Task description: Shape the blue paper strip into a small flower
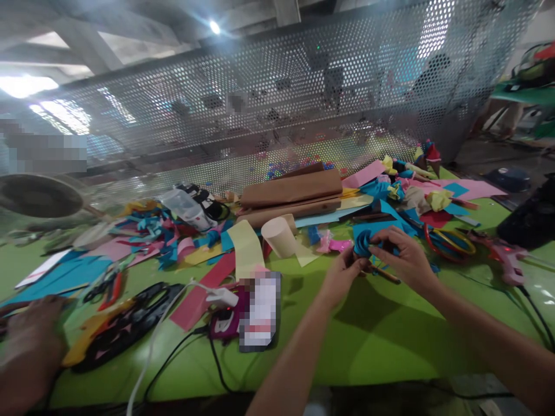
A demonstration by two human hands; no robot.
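Right of centre: blue paper roll [363, 243], axis upright-ish
left hand [342, 276]: pinches its lower left
right hand [401, 254]: curled round the right side, equally near

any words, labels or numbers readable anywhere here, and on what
None can be read.
Card by the pink device: its face is blurred out.
Clear plastic bottle: any label is too small to tell.
Pink glue gun: no marking legible.
Blue paper roll, held by the left hand and right hand: plain, no print.
Paper sheets and scraps on the green table: plain colours.
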